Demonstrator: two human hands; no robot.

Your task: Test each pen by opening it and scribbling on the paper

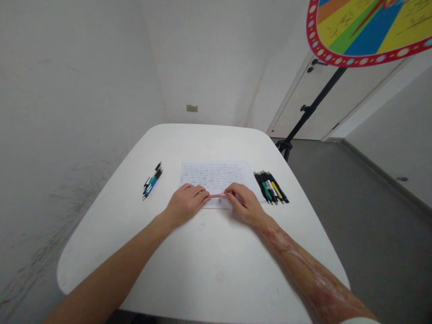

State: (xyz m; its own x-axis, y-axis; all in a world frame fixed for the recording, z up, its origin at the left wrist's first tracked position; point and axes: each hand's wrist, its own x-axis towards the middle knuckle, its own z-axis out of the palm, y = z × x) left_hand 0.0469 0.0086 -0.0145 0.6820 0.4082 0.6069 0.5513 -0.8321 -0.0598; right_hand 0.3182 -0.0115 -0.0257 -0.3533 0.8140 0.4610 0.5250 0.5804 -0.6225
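Far left on the worktop (111, 234) lies a small group of pens (152, 181) (two or three, laid together). The left hand (186, 202) has its fingers curled, the tips pinched on the left end of the pink pen (218, 195). This pen is held level over the near edge of the sheet of paper (216, 173). The right hand (245, 203) is closed the same way on the pen's right end. Right of the sheet is a larger row of pens (271, 187), side by side. Scribbles already cover most of the sheet, so the work appears well along. The larger row is probably still to be handled.
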